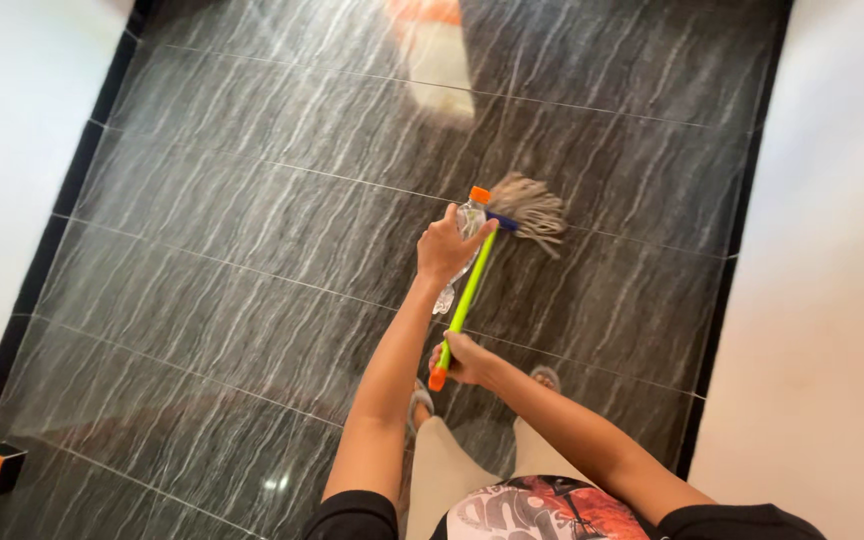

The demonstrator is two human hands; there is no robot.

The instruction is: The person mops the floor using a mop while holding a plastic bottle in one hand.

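We look down on both arms stretched out over a dark, streaked tile floor [252, 250]. Our left hand [447, 248] is the farther one, its arm nearly straight and reaching forward, the wrist bent slightly so the back of the hand faces up. Its fingers are curled around a clear plastic bottle [466, 235] with an orange cap, held tilted, cap end away from us, just beside the mop handle. Our right hand [465, 360] sits lower and closer to the body, its forearm coming in from the lower right with the elbow bent. Its fingers are wrapped tight around the near end of the green handle [467, 295], just above the orange tip. The handle slants up and away to the mop head [532, 210], whose pale strings lie spread on the floor beyond the left hand. Below the hands we see our feet in sandals [545, 377] on the tiles. White walls [822, 300] run along both sides of the floor, edged by a black skirting.
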